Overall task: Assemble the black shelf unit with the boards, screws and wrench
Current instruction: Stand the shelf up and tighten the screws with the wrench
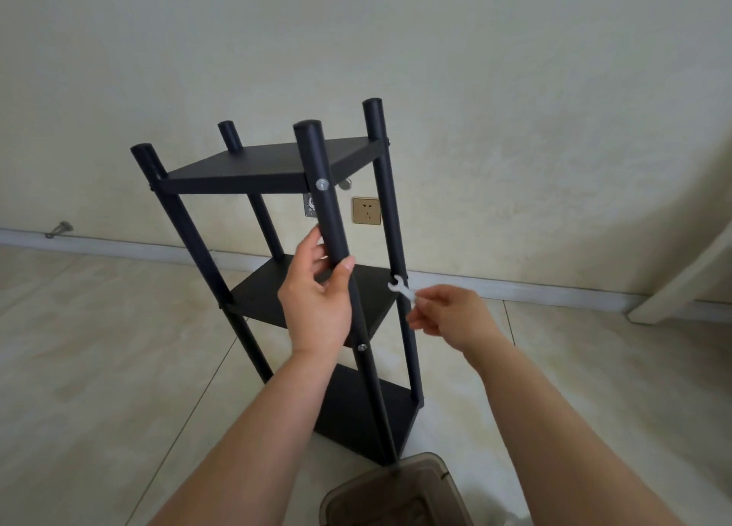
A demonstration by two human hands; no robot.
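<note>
Left fingers (336, 272): curled round the near post (325, 193), between top and middle boards.
Right fingers (422, 301): pinch the wrench (401, 288); its open end at the right post (390, 224), middle-board level.
Shelf (277, 169): stands on the floor (99, 347) near the wall; three boards, four posts, screws (322, 185) showing.
Handling (judged): rigid, probably light; smooth round posts may slip, so hold close to a joint. Wrench thin, small, easily dropped.
Bin (396, 494): brownish, translucent, at bottom edge just beside the shelf's foot; contents cannot tell.
</note>
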